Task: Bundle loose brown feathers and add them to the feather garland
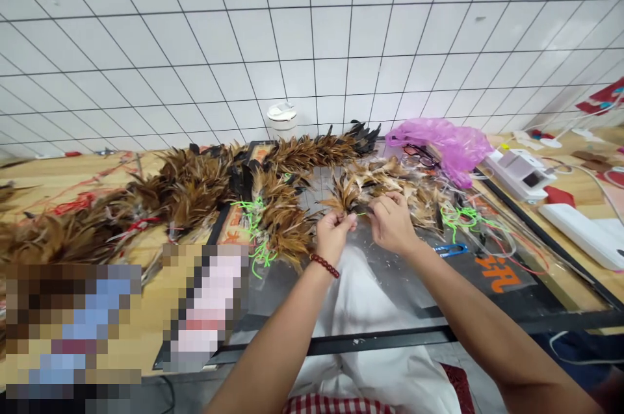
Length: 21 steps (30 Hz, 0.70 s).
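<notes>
My left hand (333, 233), with a dark red bead bracelet at its wrist, is closed in a pinch on a thin green string (361, 214). My right hand (392, 223) is also pinched shut at the other end of that short string, its fingertips partly hidden. Right behind my hands stand the upright brown feathers (347, 192), close to my left fingertips. A heap of paler brown and white feathers (414, 192) lies behind and right of my right hand. To the left is a bundle of brown feathers (285, 222) with bright green strings (260, 251) beside it.
Long brown feather garlands (190, 186) stretch across the left of the table. A pink plastic bag (441, 141), more green strings (461, 216), a blue tool (451, 249) and white devices (521, 173) lie to the right. A white lidded container (281, 120) stands by the tiled wall.
</notes>
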### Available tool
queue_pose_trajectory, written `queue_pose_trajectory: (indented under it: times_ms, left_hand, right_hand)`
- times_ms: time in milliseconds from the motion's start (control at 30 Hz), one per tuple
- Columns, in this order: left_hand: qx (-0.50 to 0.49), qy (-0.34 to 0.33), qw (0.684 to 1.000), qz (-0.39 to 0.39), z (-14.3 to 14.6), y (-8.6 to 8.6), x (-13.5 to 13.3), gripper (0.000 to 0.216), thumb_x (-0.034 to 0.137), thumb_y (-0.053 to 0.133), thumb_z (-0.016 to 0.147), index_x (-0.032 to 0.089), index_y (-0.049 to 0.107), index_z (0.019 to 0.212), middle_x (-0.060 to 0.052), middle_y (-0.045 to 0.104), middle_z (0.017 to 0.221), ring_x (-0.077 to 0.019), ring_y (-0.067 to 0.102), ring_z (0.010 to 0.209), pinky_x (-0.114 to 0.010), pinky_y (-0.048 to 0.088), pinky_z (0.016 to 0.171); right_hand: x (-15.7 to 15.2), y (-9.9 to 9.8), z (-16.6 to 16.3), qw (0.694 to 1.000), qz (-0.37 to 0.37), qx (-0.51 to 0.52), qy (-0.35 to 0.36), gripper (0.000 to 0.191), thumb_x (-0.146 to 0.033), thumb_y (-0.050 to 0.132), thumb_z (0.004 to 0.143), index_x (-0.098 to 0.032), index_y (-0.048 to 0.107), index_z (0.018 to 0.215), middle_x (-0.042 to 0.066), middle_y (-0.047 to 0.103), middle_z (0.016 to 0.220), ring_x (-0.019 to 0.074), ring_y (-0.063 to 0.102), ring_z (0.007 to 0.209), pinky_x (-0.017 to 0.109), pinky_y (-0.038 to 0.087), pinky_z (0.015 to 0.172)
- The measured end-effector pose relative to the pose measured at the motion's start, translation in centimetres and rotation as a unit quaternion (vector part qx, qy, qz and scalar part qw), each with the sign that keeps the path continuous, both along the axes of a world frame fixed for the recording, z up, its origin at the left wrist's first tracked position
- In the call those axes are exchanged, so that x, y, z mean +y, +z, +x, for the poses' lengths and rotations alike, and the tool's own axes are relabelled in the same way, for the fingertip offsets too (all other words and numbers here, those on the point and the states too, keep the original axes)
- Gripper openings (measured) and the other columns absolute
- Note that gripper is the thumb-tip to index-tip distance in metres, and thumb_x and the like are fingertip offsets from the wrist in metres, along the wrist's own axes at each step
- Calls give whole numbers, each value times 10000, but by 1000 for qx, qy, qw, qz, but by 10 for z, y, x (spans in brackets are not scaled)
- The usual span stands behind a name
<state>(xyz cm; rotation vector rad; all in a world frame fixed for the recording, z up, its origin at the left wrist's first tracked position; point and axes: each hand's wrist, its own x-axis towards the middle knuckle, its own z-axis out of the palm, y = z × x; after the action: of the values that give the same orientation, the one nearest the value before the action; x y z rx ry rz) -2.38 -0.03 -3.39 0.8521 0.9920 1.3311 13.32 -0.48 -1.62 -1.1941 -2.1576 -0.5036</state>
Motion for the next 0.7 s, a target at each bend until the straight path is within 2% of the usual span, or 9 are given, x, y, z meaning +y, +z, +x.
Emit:
queue_pose_trajectory:
  times_ms: [133, 267, 400, 533, 633, 700]
  left_hand:
    - [52, 25, 998, 17, -1, -7, 1, 269, 363, 793, 585, 153, 625, 606, 12, 585, 587, -110, 545, 569, -261, 462, 611]
    - [149, 45, 984, 91, -4, -2, -3, 242, 303, 763, 616, 168, 601, 497, 4, 535, 603, -119, 501, 635, -260, 431, 657]
    - [147, 22, 983, 109, -4, 4, -7, 237, 281, 771, 599, 178, 591, 486, 8, 524, 607, -126, 486, 636, -264, 422, 651]
    - [150, 40, 984, 92, 0, 7, -12, 236, 261, 759, 620, 175, 584, 487, 12, 512, 580, -118, 453, 597, -252, 383, 590]
    - [164, 58, 979, 105, -4, 21, -24, 195, 233, 741, 638, 174, 609, 509, 3, 532, 579, -125, 473, 609, -256, 392, 596]
    - [173, 63, 976, 118, -17, 43, -34, 151, 239, 722, 669, 173, 644, 558, -10, 575, 617, -129, 501, 618, -260, 405, 601]
  right_hand:
    - [0, 1, 0, 1000, -8, 11, 6, 157, -77, 497, 781, -187, 505, 893, 51, 653, 846, 195, 569, 819, 421, 340, 954]
    - [0, 2, 0, 999, -32, 28, -11, 216, -63, 514, 682, -196, 499, 852, 45, 631, 820, 206, 570, 810, 424, 355, 932]
    - [-2, 2, 1, 998, -48, 32, -13, 268, -73, 509, 634, -211, 506, 863, 44, 628, 840, 219, 575, 805, 437, 372, 923]
    - [-2, 0, 6, 998, -39, 40, 19, 336, -51, 508, 657, -215, 534, 949, 49, 670, 938, 219, 604, 858, 452, 371, 944]
    - [-2, -1, 9, 998, -3, 55, 40, 352, -48, 523, 698, -219, 541, 1005, 58, 677, 974, 217, 614, 878, 456, 381, 948]
    - [-2, -1, 10, 997, 15, 64, 43, 315, -57, 543, 743, -221, 544, 1012, 60, 683, 973, 210, 620, 866, 452, 390, 946]
